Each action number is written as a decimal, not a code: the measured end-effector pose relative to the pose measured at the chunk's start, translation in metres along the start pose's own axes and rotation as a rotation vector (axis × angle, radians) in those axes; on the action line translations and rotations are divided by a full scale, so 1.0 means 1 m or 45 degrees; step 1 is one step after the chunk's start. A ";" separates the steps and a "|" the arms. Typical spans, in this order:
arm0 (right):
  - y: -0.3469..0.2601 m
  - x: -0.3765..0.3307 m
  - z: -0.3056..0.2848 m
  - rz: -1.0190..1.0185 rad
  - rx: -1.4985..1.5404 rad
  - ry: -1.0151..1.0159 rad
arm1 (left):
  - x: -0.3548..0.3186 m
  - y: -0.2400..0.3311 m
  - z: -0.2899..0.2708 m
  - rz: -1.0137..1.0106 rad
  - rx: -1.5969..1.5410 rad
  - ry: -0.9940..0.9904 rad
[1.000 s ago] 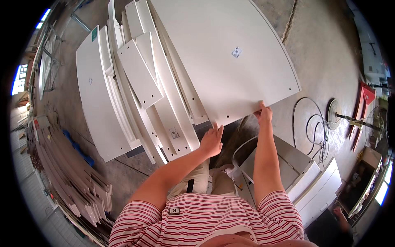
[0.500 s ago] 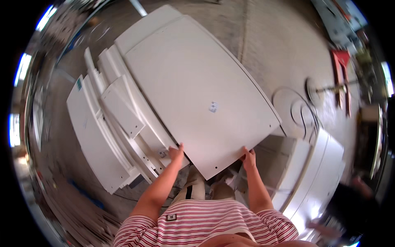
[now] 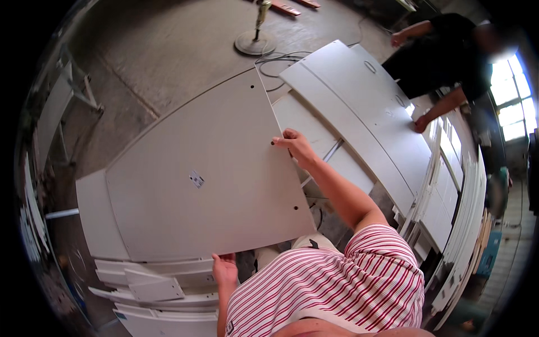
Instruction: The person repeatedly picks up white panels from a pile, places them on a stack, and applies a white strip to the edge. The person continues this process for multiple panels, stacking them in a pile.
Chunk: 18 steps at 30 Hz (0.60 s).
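Observation:
A large off-white panel (image 3: 185, 157) with a small sticker and several dark holes lies in front of me. My right hand (image 3: 297, 147) grips its right edge, the thumb on top by a hole and the fingers curled at the side. At the near edge my left hand (image 3: 225, 269) holds on from below, its fingers partly hidden under the board. Another pale panel (image 3: 96, 210) shows beneath its far left end.
Smaller white boards (image 3: 160, 286) are stacked at lower left. On the right lie large white panels (image 3: 359, 112), with a person in black (image 3: 435, 59) standing behind, one hand on them. A round-based stand (image 3: 255, 42) and cables (image 3: 286, 56) are on the floor. Long strips (image 3: 460, 230) stack far right.
My view has turned to the right, bringing the white panels and the co-worker into fuller view. The panel's end has swung round to the right, with both hands still on it.

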State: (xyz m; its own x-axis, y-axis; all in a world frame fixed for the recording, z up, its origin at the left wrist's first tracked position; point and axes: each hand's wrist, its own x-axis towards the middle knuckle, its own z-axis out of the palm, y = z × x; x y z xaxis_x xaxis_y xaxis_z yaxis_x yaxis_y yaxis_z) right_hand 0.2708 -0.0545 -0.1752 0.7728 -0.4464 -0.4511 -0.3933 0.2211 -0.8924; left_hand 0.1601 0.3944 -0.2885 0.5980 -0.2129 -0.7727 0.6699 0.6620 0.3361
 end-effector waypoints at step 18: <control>0.026 -0.064 -0.322 -0.123 -0.324 0.737 | 0.098 0.004 -0.064 0.330 0.840 -0.198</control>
State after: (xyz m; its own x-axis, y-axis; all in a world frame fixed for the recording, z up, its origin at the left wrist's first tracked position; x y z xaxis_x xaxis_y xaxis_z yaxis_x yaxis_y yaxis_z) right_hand 0.0508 -0.2994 -0.1681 0.4446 -0.8658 -0.2296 -0.4962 -0.0247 -0.8678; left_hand 0.1934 0.4223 -0.3973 0.7961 -0.2406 -0.5552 0.5950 0.1441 0.7907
